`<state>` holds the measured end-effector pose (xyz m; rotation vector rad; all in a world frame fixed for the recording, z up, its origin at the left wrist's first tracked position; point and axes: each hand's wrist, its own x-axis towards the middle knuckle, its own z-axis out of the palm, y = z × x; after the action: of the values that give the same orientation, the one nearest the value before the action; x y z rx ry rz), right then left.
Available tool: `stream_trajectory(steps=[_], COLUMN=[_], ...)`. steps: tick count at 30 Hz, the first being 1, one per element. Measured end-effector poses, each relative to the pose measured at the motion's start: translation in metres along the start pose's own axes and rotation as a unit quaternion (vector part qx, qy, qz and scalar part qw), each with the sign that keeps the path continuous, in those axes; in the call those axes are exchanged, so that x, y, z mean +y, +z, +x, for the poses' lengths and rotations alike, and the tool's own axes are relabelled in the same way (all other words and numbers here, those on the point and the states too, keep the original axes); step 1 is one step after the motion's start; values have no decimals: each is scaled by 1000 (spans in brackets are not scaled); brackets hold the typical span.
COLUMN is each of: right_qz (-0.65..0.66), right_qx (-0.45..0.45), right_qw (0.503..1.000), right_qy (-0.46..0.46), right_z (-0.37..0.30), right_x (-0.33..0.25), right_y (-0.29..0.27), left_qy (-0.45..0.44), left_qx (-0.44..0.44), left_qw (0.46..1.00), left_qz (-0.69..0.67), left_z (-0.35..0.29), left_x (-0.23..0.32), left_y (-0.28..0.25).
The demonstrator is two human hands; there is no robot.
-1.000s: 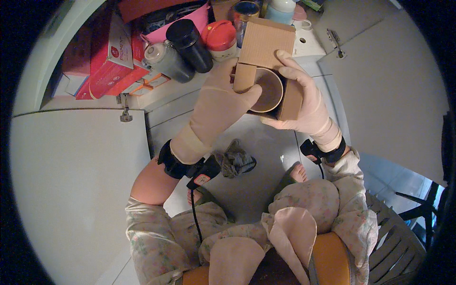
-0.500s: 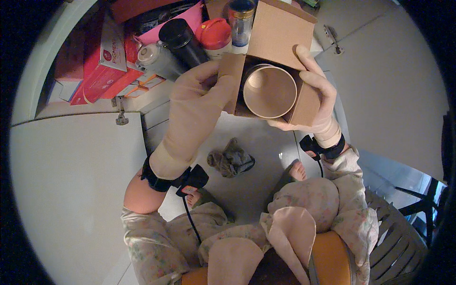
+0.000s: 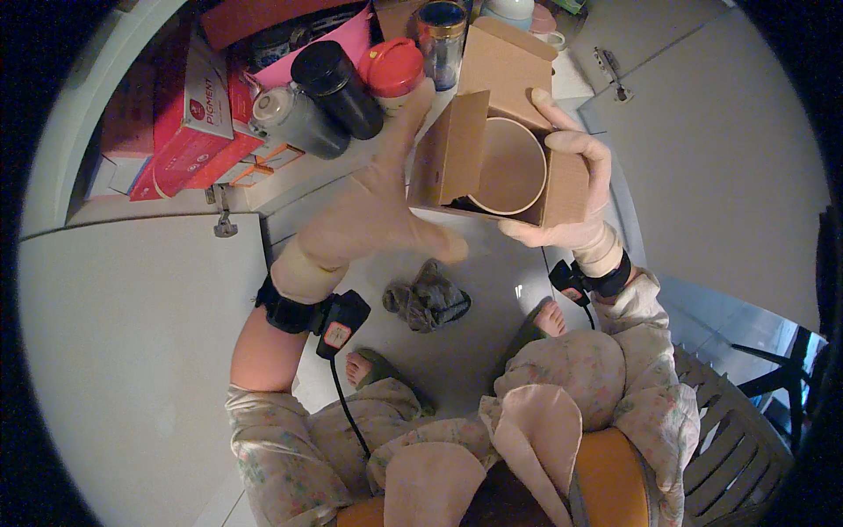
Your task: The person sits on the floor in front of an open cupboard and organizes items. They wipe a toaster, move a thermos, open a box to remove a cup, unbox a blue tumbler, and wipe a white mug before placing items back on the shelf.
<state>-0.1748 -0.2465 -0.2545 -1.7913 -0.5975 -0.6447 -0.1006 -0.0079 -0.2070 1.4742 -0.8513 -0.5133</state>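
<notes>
My right hand (image 3: 599, 198), in a cream glove, grips a small brown cardboard box (image 3: 564, 195) from its right side and underneath. The box's top flaps stand open, and a round cream cup (image 3: 514, 167) sits inside with its mouth facing me. A side flap (image 3: 464, 145) leans over the cup's left edge. Beside the box's left wall, my gloved left hand (image 3: 364, 211) has its thumb and fingers spread and holds nothing; it is slightly blurred. Whether its fingertips touch the box I cannot tell.
An open cabinet shelf ahead holds a black bottle (image 3: 338, 88), a clear bottle (image 3: 300, 123), a red-lidded jar (image 3: 392, 68), a glass tumbler (image 3: 442, 44) and red boxes (image 3: 184, 123). A cabinet door (image 3: 140, 351) stands at left. A crumpled dark bag (image 3: 428, 296) lies on the floor.
My left hand has let go of the box's left flap and spread its fingers. That flap now tilts inward over the cup. My right hand keeps its hold.
</notes>
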Motion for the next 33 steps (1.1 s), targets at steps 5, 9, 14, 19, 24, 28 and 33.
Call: stream_trajectory(steps=[5,9,14,19,24,28,33], right_qz=[76,82,30,-153,-125,-39,-21], right_qx=[9,-80,-92,-217,-261,-309,-236], right_qw=[996,984,970,944,944,938,959], right_qy=[54,134,224,195,156,149,157], right_z=[0,7,15,23,19,15,9], right_x=[-2,-7,-16,-29,-27,-14,-7], right_y=[7,-9,-20,-22,-15,-14,-16], left_qy=[-10,-62,-128,-206,-223,-236,-263], left_qx=[20,14,5,-4,-42,-60,-61], left_qw=[1000,998,987,976,973,964,954], left_qz=[1,-3,-98,-67,-31,-107,-126], left_z=[-3,-9,-18,-18,-17,-18,-19], left_x=[-25,-34,-42,-37,-32,-41,-50], left_y=[10,-1,-12,-12,-9,-6,-7])
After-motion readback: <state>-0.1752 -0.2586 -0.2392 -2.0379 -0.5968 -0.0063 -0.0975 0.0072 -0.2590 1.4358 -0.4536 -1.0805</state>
